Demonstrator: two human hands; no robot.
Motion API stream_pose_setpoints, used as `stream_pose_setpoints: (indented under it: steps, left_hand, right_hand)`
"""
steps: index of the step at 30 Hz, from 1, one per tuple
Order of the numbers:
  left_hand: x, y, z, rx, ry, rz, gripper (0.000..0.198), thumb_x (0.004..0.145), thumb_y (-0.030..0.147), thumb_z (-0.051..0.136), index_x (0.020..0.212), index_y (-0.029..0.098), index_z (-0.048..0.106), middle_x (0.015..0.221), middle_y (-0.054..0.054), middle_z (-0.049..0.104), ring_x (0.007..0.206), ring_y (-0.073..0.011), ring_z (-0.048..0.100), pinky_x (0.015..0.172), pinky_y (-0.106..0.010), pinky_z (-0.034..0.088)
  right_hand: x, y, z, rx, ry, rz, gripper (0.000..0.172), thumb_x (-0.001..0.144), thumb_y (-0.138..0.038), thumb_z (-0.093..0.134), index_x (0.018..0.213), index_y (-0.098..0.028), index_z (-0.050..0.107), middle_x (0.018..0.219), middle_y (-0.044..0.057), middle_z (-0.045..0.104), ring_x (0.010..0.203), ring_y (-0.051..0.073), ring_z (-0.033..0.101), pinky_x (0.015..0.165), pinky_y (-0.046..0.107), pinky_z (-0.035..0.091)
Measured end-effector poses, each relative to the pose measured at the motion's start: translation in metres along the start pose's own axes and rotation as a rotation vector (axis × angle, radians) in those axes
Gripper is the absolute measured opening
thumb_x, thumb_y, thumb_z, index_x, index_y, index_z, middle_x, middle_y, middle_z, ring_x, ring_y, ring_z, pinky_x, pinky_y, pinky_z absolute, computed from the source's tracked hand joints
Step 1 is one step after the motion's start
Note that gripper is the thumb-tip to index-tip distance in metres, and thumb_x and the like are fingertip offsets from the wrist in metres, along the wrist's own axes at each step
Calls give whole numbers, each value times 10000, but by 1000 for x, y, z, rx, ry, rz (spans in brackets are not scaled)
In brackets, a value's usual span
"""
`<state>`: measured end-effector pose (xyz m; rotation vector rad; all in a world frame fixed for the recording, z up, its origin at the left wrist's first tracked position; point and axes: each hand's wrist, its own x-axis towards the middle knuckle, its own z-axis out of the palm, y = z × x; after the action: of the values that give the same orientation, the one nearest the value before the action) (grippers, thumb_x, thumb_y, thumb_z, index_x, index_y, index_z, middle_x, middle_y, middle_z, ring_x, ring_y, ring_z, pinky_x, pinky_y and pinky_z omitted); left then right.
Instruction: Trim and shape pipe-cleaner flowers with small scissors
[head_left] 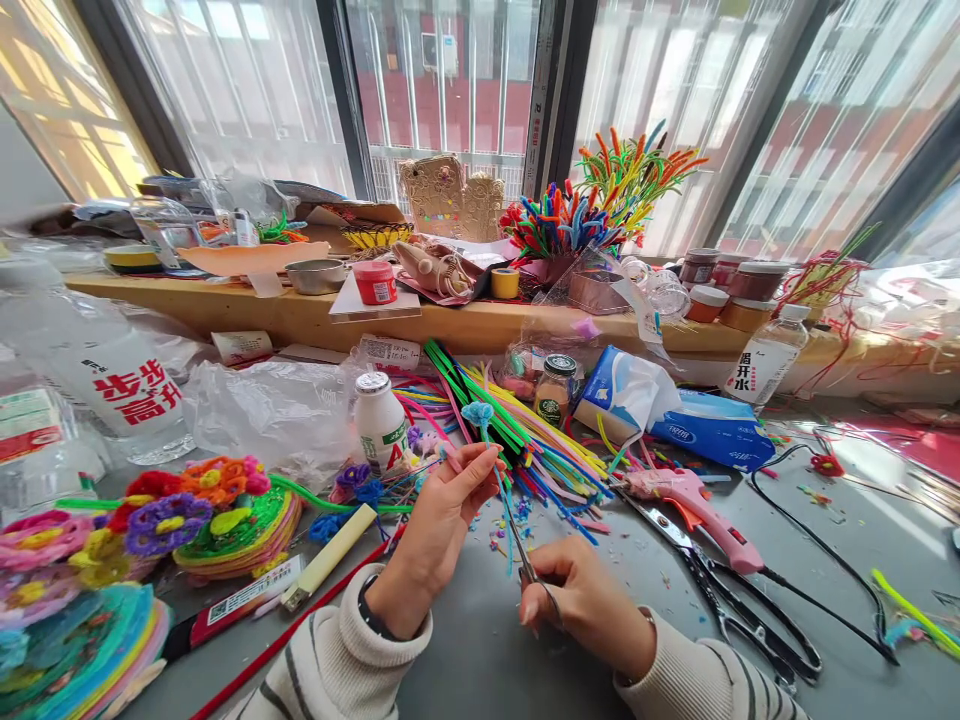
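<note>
So the blue chenille piece (478, 412) is up in the air over the middle of the tabletop (480, 670), pinched between thumb and fingertips of the left hand (447, 508), fuzzy tuft poking out above the grip. I'd guess it weighs basically nothing: soft pile on a bendy wire core, not slippery, easy to squash. Best hold is probably low on the thin stem, so the tuft doesn't get flattened. Skinny blue strands hang just beside that hand, though I can't tell if they're part of the same piece. The right hand (591, 598) is closed around the small scissors (523, 550), slim metal, blades angled up at those strands; can't tell if they're actually biting. Right behind is a loose fan of pipe cleaners (517, 430), straight, fuzzy, green through yellow and blue. Off right there's a smooth pink plastic glue gun (694, 510) near some big scissors (709, 580) with black loop handles. Over left, a squat white bottle (379, 415) plus fluffy looped flowers (169, 520), and further back a crinkly blue tissue pack (705, 428) and a small glass jar (556, 388).
</note>
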<state>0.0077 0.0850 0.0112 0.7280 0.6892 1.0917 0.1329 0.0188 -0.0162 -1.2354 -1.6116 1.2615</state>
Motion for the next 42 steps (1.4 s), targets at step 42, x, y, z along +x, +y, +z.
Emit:
stream_pose_setpoints:
  steps: [42]
  left_hand:
    - [-3,-4,-1,377,111,142,193,598,287,636,616,156,496,524,57,432,505,-67,388,518,-187,333]
  right_hand:
    - [7,-1,-11,178,155,24,373,648,-499,553,652,-129,505,535,-40,391,491,69,327,470,194,269]
